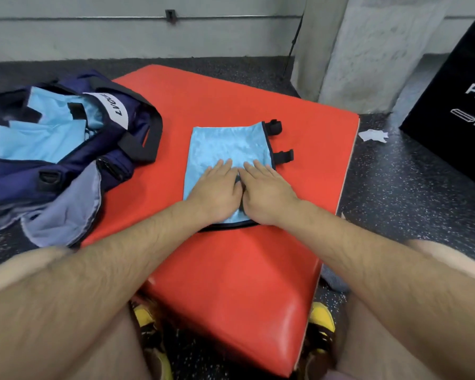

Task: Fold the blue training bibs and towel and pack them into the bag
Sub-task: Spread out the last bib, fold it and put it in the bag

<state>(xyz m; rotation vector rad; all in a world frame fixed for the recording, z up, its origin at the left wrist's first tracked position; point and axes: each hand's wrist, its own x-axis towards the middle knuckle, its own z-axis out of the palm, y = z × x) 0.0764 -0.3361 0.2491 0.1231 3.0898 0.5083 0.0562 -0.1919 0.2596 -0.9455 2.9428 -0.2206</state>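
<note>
A folded light-blue bib (225,146) with black trim and two black straps on its right edge lies on the red pad (231,270). My left hand (217,187) and my right hand (263,193) rest flat on its near half, side by side, fingers straight. To the left, the open navy bag (121,157) sits on the floor with folded light-blue bibs (44,133) inside. A grey-blue towel (66,212) lies crumpled against the bag's near side, partly on the floor.
A black box (455,111) with white lettering stands at the right. A concrete pillar (368,50) rises behind the pad. A scrap of white paper (373,135) lies on the speckled floor. My knees and yellow shoes (321,319) flank the pad's near end.
</note>
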